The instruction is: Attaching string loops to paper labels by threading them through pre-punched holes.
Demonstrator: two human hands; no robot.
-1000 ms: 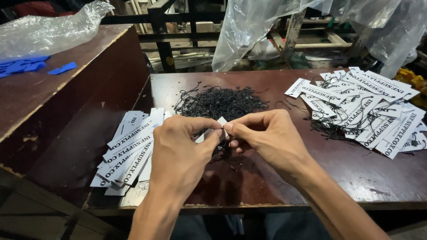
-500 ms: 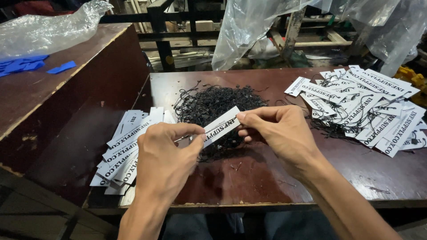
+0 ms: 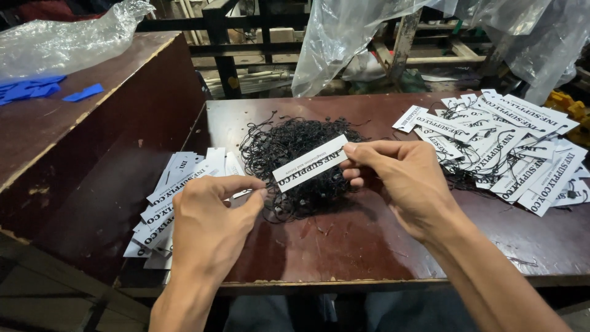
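A worn dark-red wooden table stands before a wooden frame draped with clear plastic sheeting

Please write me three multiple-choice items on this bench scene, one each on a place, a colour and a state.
1. Where does the tangle of black strings lie?
A. on the middle of the brown table, past both hands
B. on the raised surface at left
C. on the floor

2. What colour are the flat pieces on the raised surface at left?
A. red
B. blue
C. yellow

3. How is the white paper tag held?
A. it lies flat on the pile
B. the left hand alone grips it
C. the right hand pinches one end, the left hand is at the other

Answers: 1 A, the tangle sits mid-table; 2 B, they are plainly blue; 3 C, fingers meet both ends and the tag is lifted.
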